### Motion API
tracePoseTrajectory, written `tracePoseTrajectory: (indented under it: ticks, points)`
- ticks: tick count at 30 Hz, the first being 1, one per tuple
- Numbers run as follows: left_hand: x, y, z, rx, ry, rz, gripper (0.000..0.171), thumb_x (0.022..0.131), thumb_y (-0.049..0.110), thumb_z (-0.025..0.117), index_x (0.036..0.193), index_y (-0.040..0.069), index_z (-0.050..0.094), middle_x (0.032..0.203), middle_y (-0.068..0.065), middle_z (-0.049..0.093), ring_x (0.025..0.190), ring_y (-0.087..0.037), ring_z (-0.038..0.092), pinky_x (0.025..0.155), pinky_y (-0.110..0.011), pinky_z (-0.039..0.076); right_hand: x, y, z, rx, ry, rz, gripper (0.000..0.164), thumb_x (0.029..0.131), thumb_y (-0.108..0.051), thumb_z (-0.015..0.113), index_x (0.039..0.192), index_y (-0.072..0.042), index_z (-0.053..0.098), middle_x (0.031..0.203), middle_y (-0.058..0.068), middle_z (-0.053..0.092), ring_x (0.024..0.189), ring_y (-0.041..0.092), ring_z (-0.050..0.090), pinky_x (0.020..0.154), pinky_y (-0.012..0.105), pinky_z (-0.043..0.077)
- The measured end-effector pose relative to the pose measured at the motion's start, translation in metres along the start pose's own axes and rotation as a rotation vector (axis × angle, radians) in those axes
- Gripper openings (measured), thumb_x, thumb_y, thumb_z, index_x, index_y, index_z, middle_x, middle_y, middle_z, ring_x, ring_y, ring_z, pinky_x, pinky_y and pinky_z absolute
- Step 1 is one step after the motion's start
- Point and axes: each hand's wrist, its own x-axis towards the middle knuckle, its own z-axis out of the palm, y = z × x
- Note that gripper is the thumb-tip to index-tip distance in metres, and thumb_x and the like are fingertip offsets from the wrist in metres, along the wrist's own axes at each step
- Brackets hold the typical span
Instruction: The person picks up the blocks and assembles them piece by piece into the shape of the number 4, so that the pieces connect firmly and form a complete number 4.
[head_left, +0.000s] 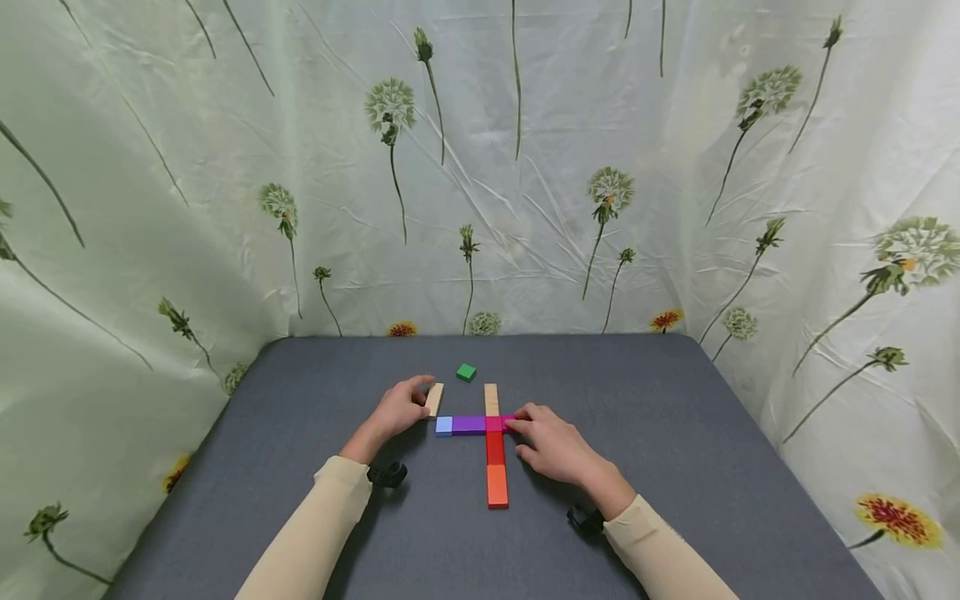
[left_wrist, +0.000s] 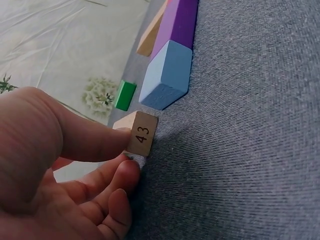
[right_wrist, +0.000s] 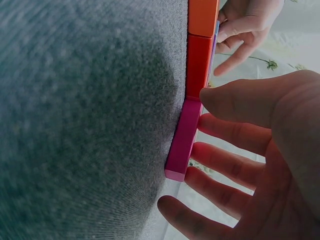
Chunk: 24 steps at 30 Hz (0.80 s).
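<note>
My left hand (head_left: 400, 408) pinches a plain wooden block (left_wrist: 143, 134) between thumb and fingers; its end is marked 43. That block lies just beyond the light blue block (head_left: 444, 427), which is end to end with a purple block (head_left: 468, 426). Further right, a magenta block (right_wrist: 183, 145) continues this row. Over it, my right hand (head_left: 558, 446) has its fingers extended, the fingertips at the block's far side and seemingly touching it. Red (head_left: 495, 448) and orange (head_left: 497, 486) blocks run toward me from the row, and another wooden block (head_left: 491, 399) points away.
A small green block (head_left: 466, 372) lies apart, toward the back of the dark grey table (head_left: 637, 383). A white curtain (head_left: 525, 192) printed with dandelions hangs behind and at the sides. Black bands (head_left: 387, 475) sit on both wrists.
</note>
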Motion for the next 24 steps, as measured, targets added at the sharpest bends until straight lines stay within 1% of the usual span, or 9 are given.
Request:
tracePoseTrajectory:
  ticks: [4,12,17,24]
  points:
    - [0.0,-0.0002,-0.0016,-0.001,-0.016,0.013,0.051,0.085,-0.001,0.07,0.135,0.006,0.062,0.091,-0.007,0.065,0.08,-0.022,0.056,0.072,-0.038,0.046,0.0004,0.0002,0.0007,0.0,-0.001,0.001,0.044,0.093,-0.023,0.072,0.135,-0.014,0.066,0.126,0.002,0.057,0.12,0.021,0.052,0.087,0.042,0.054]
    - [0.0003,-0.0007,0.0016,-0.034,-0.025,0.006,0.043,0.088,-0.001,0.07,0.129,0.012,0.069,0.092,-0.005,0.063,0.081,-0.021,0.054,0.07,-0.035,0.044,0.0003,0.0002,0.0002,-0.002,0.0,0.0,0.044,0.093,-0.022,0.071,0.136,-0.014,0.066,0.127,0.002,0.057,0.119,0.02,0.052,0.088,0.042,0.054]
    - [-0.0007,-0.0013,0.0043,-0.024,-0.025,0.007,0.041,0.089,0.001,0.07,0.129,0.013,0.069,0.092,-0.005,0.062,0.081,-0.021,0.053,0.069,-0.035,0.043,-0.0001,0.0005,0.0008,0.0,0.0,-0.002,0.044,0.093,-0.023,0.071,0.136,-0.014,0.066,0.127,0.002,0.057,0.12,0.02,0.052,0.086,0.042,0.054]
    - [-0.0014,0.0001,0.0041,-0.04,-0.019,0.006,0.042,0.089,-0.001,0.069,0.128,0.013,0.069,0.091,-0.005,0.062,0.079,-0.02,0.053,0.067,-0.034,0.042,0.0002,0.0005,0.0003,0.008,0.011,-0.005,0.043,0.093,-0.022,0.071,0.135,-0.014,0.066,0.126,0.001,0.057,0.118,0.019,0.052,0.086,0.041,0.054]
